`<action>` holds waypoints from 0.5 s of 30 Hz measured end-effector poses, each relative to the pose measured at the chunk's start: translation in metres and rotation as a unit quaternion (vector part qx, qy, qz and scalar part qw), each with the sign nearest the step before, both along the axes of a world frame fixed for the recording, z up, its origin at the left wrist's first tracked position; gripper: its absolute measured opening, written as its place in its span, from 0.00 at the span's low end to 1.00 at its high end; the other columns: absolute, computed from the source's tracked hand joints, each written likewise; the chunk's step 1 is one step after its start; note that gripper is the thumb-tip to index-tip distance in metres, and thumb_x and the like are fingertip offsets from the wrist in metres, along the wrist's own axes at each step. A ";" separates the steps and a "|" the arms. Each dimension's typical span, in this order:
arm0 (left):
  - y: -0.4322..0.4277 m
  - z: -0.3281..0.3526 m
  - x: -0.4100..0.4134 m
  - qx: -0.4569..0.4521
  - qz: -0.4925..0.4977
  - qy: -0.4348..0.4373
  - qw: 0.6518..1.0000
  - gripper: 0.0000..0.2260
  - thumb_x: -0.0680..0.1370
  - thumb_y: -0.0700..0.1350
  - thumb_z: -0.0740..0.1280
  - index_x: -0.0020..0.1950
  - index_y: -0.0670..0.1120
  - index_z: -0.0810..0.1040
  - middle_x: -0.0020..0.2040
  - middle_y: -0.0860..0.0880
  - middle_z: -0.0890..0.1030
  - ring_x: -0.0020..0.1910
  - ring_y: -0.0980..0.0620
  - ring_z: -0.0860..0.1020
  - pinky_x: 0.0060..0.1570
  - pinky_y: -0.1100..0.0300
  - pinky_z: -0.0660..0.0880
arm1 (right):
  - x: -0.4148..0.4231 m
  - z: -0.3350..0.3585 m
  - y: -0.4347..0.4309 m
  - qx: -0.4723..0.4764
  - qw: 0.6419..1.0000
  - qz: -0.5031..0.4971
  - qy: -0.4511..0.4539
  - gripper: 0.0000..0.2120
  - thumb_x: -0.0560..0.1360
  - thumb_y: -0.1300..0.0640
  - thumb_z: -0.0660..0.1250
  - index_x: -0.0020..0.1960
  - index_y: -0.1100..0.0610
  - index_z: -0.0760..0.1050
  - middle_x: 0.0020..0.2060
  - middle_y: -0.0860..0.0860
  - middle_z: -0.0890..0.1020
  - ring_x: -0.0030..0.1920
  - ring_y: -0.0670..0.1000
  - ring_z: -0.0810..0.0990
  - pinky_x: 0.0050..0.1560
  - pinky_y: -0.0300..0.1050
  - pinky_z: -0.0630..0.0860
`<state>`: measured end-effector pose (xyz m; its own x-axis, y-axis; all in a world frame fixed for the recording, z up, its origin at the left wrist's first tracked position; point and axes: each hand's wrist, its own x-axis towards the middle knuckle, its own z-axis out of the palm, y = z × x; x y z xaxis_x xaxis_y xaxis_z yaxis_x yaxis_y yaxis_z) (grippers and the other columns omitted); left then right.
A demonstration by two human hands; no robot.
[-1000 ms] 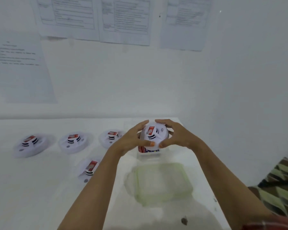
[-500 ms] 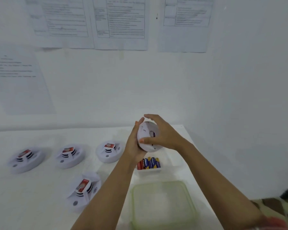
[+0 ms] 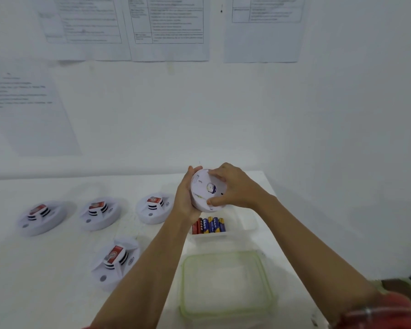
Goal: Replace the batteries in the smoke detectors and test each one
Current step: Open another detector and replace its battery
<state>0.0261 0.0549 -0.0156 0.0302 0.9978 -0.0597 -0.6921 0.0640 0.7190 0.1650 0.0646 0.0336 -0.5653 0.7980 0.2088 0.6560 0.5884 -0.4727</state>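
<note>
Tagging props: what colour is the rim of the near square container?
Pale green rim on the clear container; the only view, head, shows it.

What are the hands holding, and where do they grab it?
A smoke detector, back showing. The left hand cups its left edge; the right hand grips its right edge, fingers on top, thumb below.

a white table (image 3: 33,281) stood in a corner. behind it, printed sheets (image 3: 169,27) hung on the pale wall (image 3: 199,115); right of it rose a side wall (image 3: 365,138).
</note>
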 end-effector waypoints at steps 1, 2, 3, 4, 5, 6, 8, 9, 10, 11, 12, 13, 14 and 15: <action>0.000 0.000 0.001 -0.001 0.003 0.020 1.000 0.15 0.80 0.52 0.57 0.44 0.47 0.79 0.40 0.46 0.82 0.40 0.48 0.81 0.38 0.59 0.80 | 0.000 0.000 -0.001 0.008 1.000 0.002 -0.008 0.30 0.65 0.53 0.75 0.64 0.57 0.71 0.52 0.56 0.73 0.51 0.53 0.72 0.48 0.43 0.71; -0.001 0.000 0.002 -0.004 0.010 0.033 0.999 0.13 0.80 0.52 0.58 0.46 0.47 0.78 0.40 0.46 0.82 0.40 0.49 0.81 0.38 0.60 0.79 | 0.001 0.000 -0.002 0.014 1.000 0.004 -0.017 0.30 0.65 0.53 0.75 0.64 0.58 0.71 0.52 0.56 0.73 0.51 0.54 0.73 0.48 0.44 0.72; -0.001 0.000 0.003 -0.007 0.016 0.041 0.999 0.12 0.80 0.51 0.58 0.47 0.47 0.77 0.40 0.47 0.82 0.39 0.49 0.81 0.37 0.60 0.79 | 0.002 0.001 -0.002 0.018 0.999 0.007 -0.028 0.30 0.65 0.53 0.75 0.64 0.59 0.71 0.52 0.56 0.73 0.51 0.54 0.73 0.48 0.44 0.72; -0.001 0.000 0.005 -0.008 0.019 0.044 0.999 0.11 0.79 0.50 0.59 0.47 0.47 0.77 0.39 0.47 0.83 0.38 0.50 0.82 0.37 0.60 0.79 | 0.002 0.002 -0.003 0.022 0.999 0.011 -0.038 0.29 0.65 0.53 0.74 0.63 0.60 0.71 0.52 0.56 0.73 0.51 0.55 0.73 0.48 0.45 0.72; -0.002 -0.001 0.006 -0.010 0.020 0.042 0.999 0.10 0.79 0.50 0.59 0.47 0.48 0.77 0.39 0.47 0.83 0.37 0.50 0.82 0.37 0.59 0.79 | 0.003 0.004 -0.003 0.027 0.998 0.015 -0.048 0.28 0.66 0.53 0.74 0.63 0.60 0.71 0.52 0.56 0.73 0.51 0.55 0.73 0.47 0.44 0.72; -0.002 -0.001 0.007 -0.012 0.020 0.037 0.999 0.09 0.79 0.50 0.59 0.47 0.48 0.77 0.40 0.47 0.82 0.36 0.50 0.82 0.36 0.59 0.79 | 0.003 0.005 -0.003 0.031 0.998 0.019 -0.059 0.27 0.66 0.53 0.74 0.61 0.61 0.72 0.52 0.56 0.72 0.50 0.54 0.73 0.45 0.43 0.71; -0.003 -0.002 0.010 -0.016 0.020 0.029 0.999 0.09 0.79 0.50 0.59 0.46 0.49 0.77 0.40 0.47 0.82 0.36 0.49 0.82 0.35 0.59 0.80 | 0.004 0.007 -0.002 0.034 0.996 0.027 -0.075 0.26 0.66 0.52 0.74 0.59 0.62 0.72 0.53 0.56 0.72 0.49 0.53 0.72 0.40 0.39 0.68; -0.002 -0.002 0.011 -0.017 0.019 0.026 0.999 0.09 0.79 0.49 0.59 0.45 0.50 0.77 0.39 0.47 0.82 0.35 0.49 0.82 0.35 0.59 0.80 | 0.005 0.008 -0.001 0.035 0.995 0.033 -0.085 0.26 0.66 0.52 0.74 0.58 0.62 0.72 0.53 0.55 0.72 0.48 0.52 0.71 0.39 0.38 0.67; -0.002 -0.001 0.013 -0.020 0.019 0.024 0.999 0.09 0.79 0.49 0.59 0.44 0.50 0.77 0.38 0.47 0.82 0.35 0.49 0.81 0.34 0.58 0.80 | 0.006 0.009 0.000 0.038 0.994 0.041 -0.096 0.26 0.65 0.52 0.74 0.59 0.62 0.72 0.53 0.55 0.72 0.48 0.52 0.70 0.39 0.38 0.67; -0.002 -0.001 0.013 -0.024 0.020 0.021 0.999 0.09 0.79 0.49 0.59 0.44 0.50 0.77 0.38 0.47 0.82 0.35 0.48 0.81 0.34 0.58 0.79 | 0.007 0.011 0.000 0.044 0.992 0.051 -0.109 0.27 0.65 0.53 0.74 0.60 0.62 0.72 0.53 0.55 0.72 0.49 0.52 0.70 0.40 0.39 0.67; -0.002 0.000 0.014 -0.027 0.023 0.017 0.999 0.08 0.79 0.48 0.60 0.44 0.50 0.77 0.39 0.46 0.82 0.36 0.48 0.81 0.33 0.57 0.79 | 0.007 0.012 0.000 0.049 0.990 0.058 -0.120 0.27 0.66 0.53 0.74 0.61 0.62 0.71 0.54 0.55 0.71 0.50 0.53 0.70 0.43 0.41 0.68; -0.001 -0.001 0.014 -0.030 0.026 0.013 0.999 0.08 0.79 0.48 0.60 0.45 0.49 0.77 0.40 0.46 0.81 0.36 0.47 0.81 0.33 0.57 0.79 | 0.008 0.013 -0.001 0.051 0.989 0.064 -0.127 0.27 0.66 0.53 0.74 0.62 0.61 0.71 0.55 0.55 0.71 0.51 0.54 0.71 0.45 0.41 0.68; -0.001 -0.001 0.014 -0.034 0.029 0.010 0.999 0.08 0.79 0.48 0.60 0.45 0.49 0.76 0.41 0.45 0.81 0.35 0.47 0.82 0.33 0.57 0.79 | 0.009 0.014 -0.001 0.048 0.988 0.067 -0.129 0.27 0.67 0.53 0.73 0.62 0.61 0.71 0.56 0.54 0.71 0.52 0.54 0.71 0.47 0.41 0.69; -0.001 -0.002 0.013 -0.038 0.031 0.010 0.999 0.08 0.79 0.49 0.59 0.45 0.49 0.76 0.41 0.45 0.81 0.35 0.47 0.82 0.33 0.56 0.80 | 0.010 0.014 -0.001 0.042 0.988 0.069 -0.128 0.27 0.67 0.53 0.73 0.63 0.61 0.70 0.57 0.54 0.71 0.54 0.54 0.71 0.47 0.41 0.69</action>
